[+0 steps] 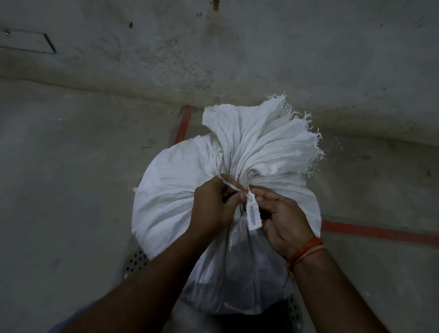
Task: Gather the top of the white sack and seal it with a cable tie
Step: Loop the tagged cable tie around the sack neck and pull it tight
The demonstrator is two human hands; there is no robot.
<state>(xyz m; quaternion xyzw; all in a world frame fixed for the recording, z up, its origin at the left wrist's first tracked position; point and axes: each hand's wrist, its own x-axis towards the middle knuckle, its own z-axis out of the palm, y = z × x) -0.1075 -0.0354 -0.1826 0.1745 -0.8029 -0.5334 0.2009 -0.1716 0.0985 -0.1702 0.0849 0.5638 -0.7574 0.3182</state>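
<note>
A full white woven sack (174, 189) stands upright below me, its top bunched into a frayed ruffle (268, 133) that fans out away from me. A white cable tie (231, 185) runs around the gathered neck. My left hand (214, 205) pinches the strap of the tie just left of the neck. My right hand (285, 221) holds the tie's flat label tag (252, 216), which bears a printed barcode. Both hands sit close together at the near side of the neck.
The sack rests on a perforated round stool or basket (136, 261) whose rim shows beneath it. Grey concrete floor (54, 179) surrounds it, with red tape lines (386, 233) to the right and behind. A stained wall (223, 35) rises just beyond the sack.
</note>
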